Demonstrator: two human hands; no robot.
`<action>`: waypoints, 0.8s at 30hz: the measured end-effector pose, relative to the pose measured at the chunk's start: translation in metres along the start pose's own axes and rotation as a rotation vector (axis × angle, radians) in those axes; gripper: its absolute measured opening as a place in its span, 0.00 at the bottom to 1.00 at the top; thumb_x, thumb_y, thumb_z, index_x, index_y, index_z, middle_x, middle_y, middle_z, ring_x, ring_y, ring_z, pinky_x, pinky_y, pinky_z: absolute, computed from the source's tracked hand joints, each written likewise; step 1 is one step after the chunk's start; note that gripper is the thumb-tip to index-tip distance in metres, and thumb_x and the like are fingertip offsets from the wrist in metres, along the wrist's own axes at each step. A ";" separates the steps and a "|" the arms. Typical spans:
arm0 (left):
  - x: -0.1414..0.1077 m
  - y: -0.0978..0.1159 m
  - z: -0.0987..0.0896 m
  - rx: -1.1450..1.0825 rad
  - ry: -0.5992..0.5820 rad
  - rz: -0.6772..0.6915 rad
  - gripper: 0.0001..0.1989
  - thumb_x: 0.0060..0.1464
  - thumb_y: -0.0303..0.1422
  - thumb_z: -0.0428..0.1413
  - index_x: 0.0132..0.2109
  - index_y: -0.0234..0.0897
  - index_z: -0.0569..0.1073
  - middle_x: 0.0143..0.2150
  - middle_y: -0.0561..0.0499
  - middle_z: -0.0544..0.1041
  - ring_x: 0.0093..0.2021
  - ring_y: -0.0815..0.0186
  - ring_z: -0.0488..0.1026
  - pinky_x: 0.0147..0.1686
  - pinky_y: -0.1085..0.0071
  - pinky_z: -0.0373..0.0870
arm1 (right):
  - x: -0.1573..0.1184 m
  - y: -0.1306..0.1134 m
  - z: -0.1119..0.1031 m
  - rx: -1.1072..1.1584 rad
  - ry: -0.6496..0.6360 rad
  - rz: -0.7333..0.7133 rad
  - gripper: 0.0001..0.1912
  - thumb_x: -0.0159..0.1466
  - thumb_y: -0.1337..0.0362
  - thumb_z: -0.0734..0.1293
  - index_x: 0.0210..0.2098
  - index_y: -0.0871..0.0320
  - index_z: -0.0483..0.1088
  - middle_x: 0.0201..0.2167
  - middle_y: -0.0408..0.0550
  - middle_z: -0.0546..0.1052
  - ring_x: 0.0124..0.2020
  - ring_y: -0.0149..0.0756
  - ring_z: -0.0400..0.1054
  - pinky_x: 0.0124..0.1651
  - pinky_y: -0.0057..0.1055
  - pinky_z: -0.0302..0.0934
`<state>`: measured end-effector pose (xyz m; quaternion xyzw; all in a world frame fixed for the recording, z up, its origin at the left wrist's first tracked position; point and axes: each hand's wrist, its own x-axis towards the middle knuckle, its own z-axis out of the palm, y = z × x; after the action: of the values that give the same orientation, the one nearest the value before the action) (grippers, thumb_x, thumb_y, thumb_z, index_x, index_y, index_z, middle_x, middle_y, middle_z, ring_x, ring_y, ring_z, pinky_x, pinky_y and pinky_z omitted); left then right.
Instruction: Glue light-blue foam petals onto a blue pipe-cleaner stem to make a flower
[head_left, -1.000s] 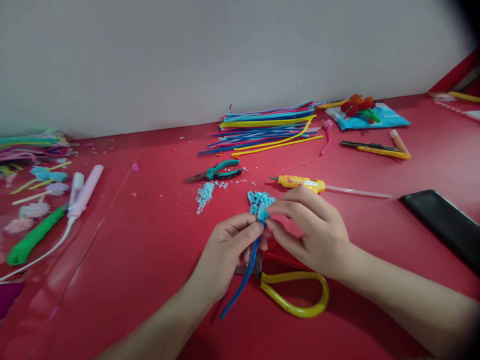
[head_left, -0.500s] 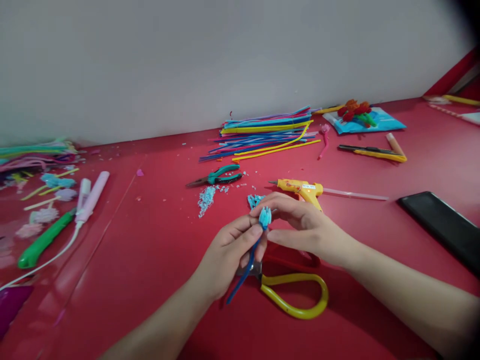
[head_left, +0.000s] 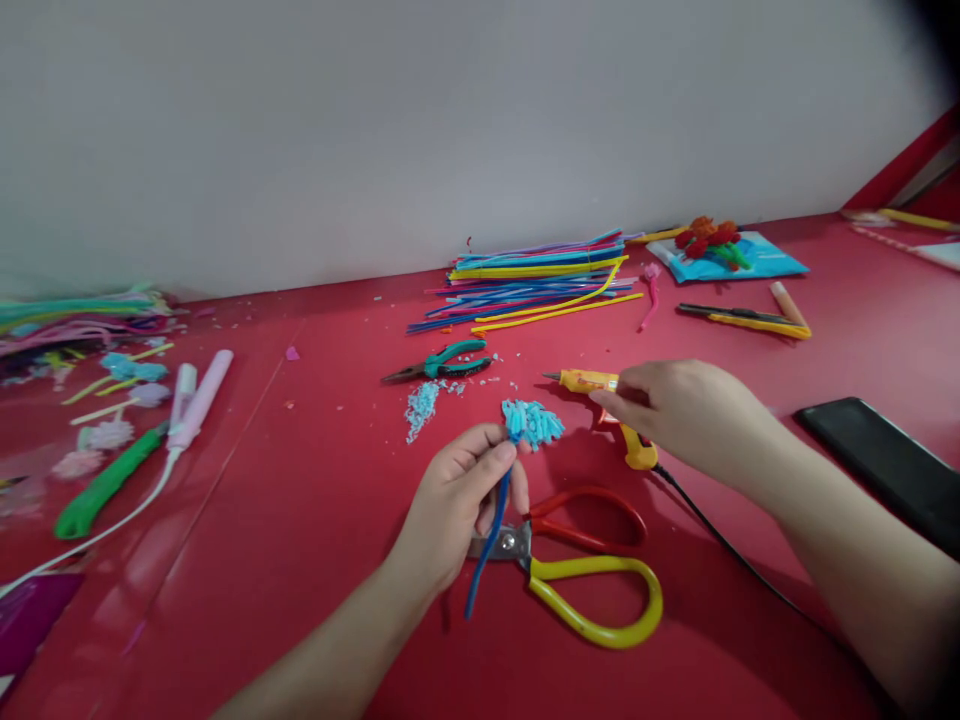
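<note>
My left hand [head_left: 457, 500] pinches a pipe-cleaner flower by its dark blue stem [head_left: 491, 545], which hangs down toward me. Its light blue head [head_left: 514, 418] sticks up above the thumb, in front of a small pile of light blue pipe-cleaner pieces [head_left: 541, 425]. To the right, my right hand [head_left: 686, 415] has its thumb and fingers closed around the body of a yellow hot glue gun [head_left: 639, 450] that lies on the table. Scissors [head_left: 592, 568] with one red and one yellow handle lie below, their blades partly hidden by my left hand.
Pliers [head_left: 442, 362] and blue fluff trimmings [head_left: 421, 408] lie ahead. Behind them is a bundle of pipe cleaners [head_left: 540, 270]. A black phone [head_left: 885, 460] sits at right. Leftward are a green-handled tool [head_left: 109, 485] and a pink corded tool [head_left: 201, 402]. The glue gun's cord [head_left: 720, 535] runs toward me.
My right hand has left the flower and moved right onto the glue gun. My left hand still holds the flower, and the pile of light blue pieces shows more fully.
</note>
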<state>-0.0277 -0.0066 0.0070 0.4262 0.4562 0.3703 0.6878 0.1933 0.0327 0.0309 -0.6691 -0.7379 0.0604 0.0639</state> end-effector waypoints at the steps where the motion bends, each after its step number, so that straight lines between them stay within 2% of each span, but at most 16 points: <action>1: 0.001 0.000 -0.001 0.006 0.011 0.010 0.08 0.57 0.36 0.51 0.38 0.36 0.68 0.18 0.57 0.71 0.13 0.80 0.51 0.12 0.82 0.44 | 0.002 0.007 0.002 -0.121 -0.083 0.047 0.24 0.60 0.48 0.58 0.18 0.58 0.66 0.17 0.49 0.70 0.20 0.37 0.64 0.22 0.30 0.43; 3: 0.002 0.001 -0.002 0.012 0.033 0.030 0.08 0.55 0.36 0.53 0.39 0.36 0.68 0.20 0.56 0.72 0.12 0.80 0.50 0.12 0.81 0.43 | 0.005 0.017 0.010 -0.214 -0.163 0.104 0.22 0.60 0.48 0.58 0.21 0.58 0.67 0.20 0.52 0.72 0.23 0.40 0.67 0.22 0.30 0.42; 6: 0.004 0.002 -0.003 0.006 0.080 0.072 0.07 0.53 0.35 0.55 0.35 0.34 0.68 0.26 0.53 0.76 0.13 0.82 0.51 0.13 0.81 0.45 | 0.006 0.024 0.023 -0.161 -0.164 0.135 0.21 0.60 0.48 0.57 0.21 0.58 0.66 0.21 0.52 0.72 0.24 0.43 0.67 0.22 0.30 0.42; 8: 0.005 0.002 -0.004 0.003 0.108 0.084 0.07 0.52 0.35 0.56 0.33 0.34 0.68 0.29 0.53 0.75 0.14 0.82 0.54 0.14 0.81 0.47 | 0.008 0.025 0.030 -0.007 -0.132 0.127 0.19 0.58 0.49 0.59 0.20 0.57 0.64 0.20 0.51 0.71 0.23 0.41 0.65 0.23 0.31 0.42; 11: 0.006 0.002 -0.005 0.025 0.144 0.088 0.09 0.52 0.36 0.56 0.30 0.35 0.68 0.26 0.56 0.72 0.15 0.80 0.59 0.14 0.81 0.51 | 0.012 0.026 0.035 0.218 -0.103 0.108 0.15 0.54 0.52 0.63 0.20 0.57 0.63 0.19 0.48 0.70 0.21 0.36 0.62 0.23 0.30 0.43; 15: 0.007 0.001 -0.006 0.127 0.197 0.155 0.10 0.51 0.38 0.56 0.29 0.35 0.67 0.23 0.56 0.72 0.14 0.79 0.59 0.12 0.81 0.52 | 0.019 0.030 0.041 0.431 -0.108 0.128 0.15 0.53 0.53 0.64 0.21 0.58 0.65 0.17 0.43 0.69 0.18 0.31 0.60 0.21 0.28 0.45; 19: 0.008 -0.001 -0.008 0.208 0.221 0.196 0.11 0.51 0.39 0.55 0.30 0.35 0.68 0.24 0.54 0.73 0.14 0.78 0.60 0.11 0.80 0.51 | 0.021 0.032 0.042 0.744 -0.083 0.164 0.15 0.54 0.52 0.63 0.28 0.59 0.66 0.21 0.44 0.71 0.21 0.32 0.64 0.22 0.26 0.52; 22: 0.009 -0.003 -0.008 0.241 0.226 0.222 0.11 0.53 0.39 0.53 0.32 0.34 0.70 0.24 0.53 0.74 0.14 0.78 0.59 0.13 0.79 0.50 | 0.017 0.025 0.037 1.029 -0.127 0.135 0.15 0.56 0.53 0.63 0.34 0.59 0.65 0.28 0.47 0.74 0.26 0.33 0.69 0.27 0.27 0.60; 24: 0.009 -0.003 -0.008 0.253 0.237 0.242 0.11 0.54 0.39 0.52 0.34 0.34 0.71 0.25 0.52 0.74 0.14 0.77 0.59 0.14 0.79 0.51 | 0.013 0.017 0.033 1.184 -0.165 0.117 0.15 0.54 0.55 0.65 0.35 0.60 0.65 0.28 0.48 0.75 0.27 0.34 0.70 0.29 0.28 0.62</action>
<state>-0.0323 0.0024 -0.0004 0.5144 0.5221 0.4376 0.5209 0.2031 0.0473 -0.0045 -0.5524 -0.5435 0.5161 0.3649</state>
